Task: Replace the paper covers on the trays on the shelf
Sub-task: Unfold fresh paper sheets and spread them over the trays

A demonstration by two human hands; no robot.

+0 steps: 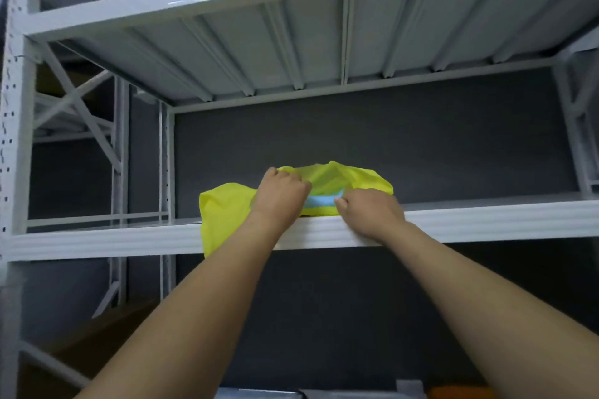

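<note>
Head cam | left hand [281, 195], right hand [370, 214] both gripping yellow cover [351, 179] | blue tray [321, 202] between them, on shelf [486, 221]

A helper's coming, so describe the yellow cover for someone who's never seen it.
Find the white rack, then its middle shelf. At the front edge, left hand and right hand grip a bright yellow cover over something blue; nothing else there is yellow.

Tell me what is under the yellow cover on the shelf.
A light blue edge shows beneath the yellow cover, between the left hand and right hand; the rest is hidden.
</note>
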